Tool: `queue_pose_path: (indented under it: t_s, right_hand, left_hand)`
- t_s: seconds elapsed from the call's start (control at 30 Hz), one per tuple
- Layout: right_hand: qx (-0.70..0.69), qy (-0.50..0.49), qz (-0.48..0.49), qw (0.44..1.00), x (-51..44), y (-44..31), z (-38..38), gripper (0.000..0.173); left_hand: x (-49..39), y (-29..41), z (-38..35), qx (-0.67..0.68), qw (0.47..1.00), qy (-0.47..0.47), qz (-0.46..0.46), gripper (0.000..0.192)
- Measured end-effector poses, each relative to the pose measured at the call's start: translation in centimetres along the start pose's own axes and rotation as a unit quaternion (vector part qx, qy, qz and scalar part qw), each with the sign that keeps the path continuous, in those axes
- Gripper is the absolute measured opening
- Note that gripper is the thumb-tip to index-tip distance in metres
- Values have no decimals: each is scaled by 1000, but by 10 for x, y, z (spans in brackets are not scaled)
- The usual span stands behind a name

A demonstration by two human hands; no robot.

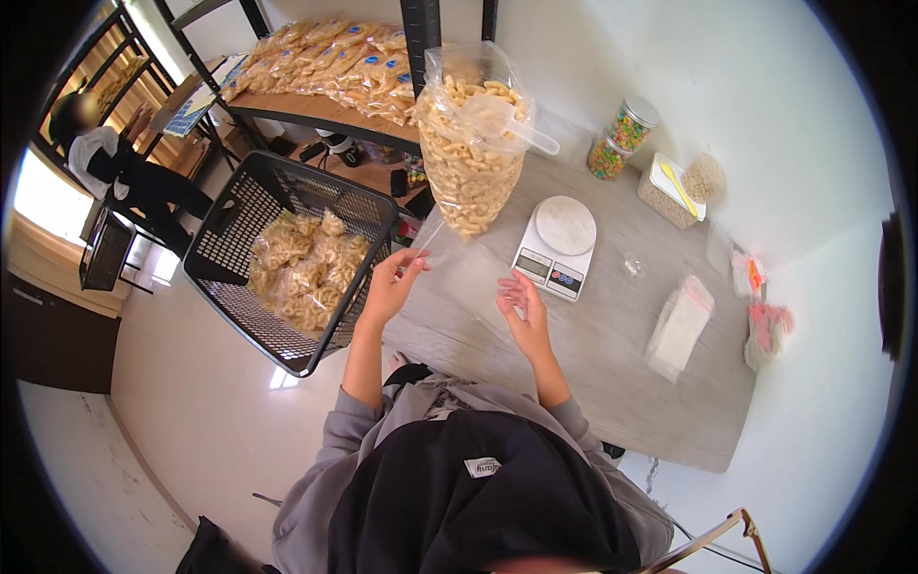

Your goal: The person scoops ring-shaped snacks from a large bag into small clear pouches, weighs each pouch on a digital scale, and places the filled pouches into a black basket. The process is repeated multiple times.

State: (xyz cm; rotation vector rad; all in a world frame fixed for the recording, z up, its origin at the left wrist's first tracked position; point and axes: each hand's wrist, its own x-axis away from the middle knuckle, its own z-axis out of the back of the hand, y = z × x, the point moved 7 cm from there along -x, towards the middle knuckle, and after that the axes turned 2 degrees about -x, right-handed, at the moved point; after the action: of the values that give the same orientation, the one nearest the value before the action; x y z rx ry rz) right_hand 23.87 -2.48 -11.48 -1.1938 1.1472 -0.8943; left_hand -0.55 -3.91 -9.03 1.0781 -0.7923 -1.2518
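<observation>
A clear plastic bag (466, 283), hard to make out against the grey tabletop, lies between my hands. My left hand (391, 290) pinches its left edge between thumb and fingers. Close to its right side is my right hand (525, 312), slightly blurred, with fingers apart and no visible hold. Just beyond my right fingertips sits a white digital kitchen scale (556, 247), its round plate bare. Behind the bag stands a large clear sack of curved tube-shaped snacks (470, 179), open at the top. A translucent plastic scoop (505, 122) rests at the sack's mouth.
At left, a black plastic basket (287, 172) contains several filled snack bags (308, 265). Filled packs (330, 64) cover a shelf behind it. Candy jars (624, 136), a lidded tub (673, 194) and flat packaging bags (681, 326) sit at right. Another person (122, 158) stands far left.
</observation>
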Motion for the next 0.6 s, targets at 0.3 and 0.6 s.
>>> queue_pose_path:
  t_s: [0.3,0.6]
  right_hand:
    - [-168,8,-36,985,-10,-56,-55,52]
    - [-110,3,97,989,-33,-94,-56,34]
  left_hand:
    - [7,62,9,397,895,202,-10,42]
    - [0,101,49,219,966,136,-33,41]
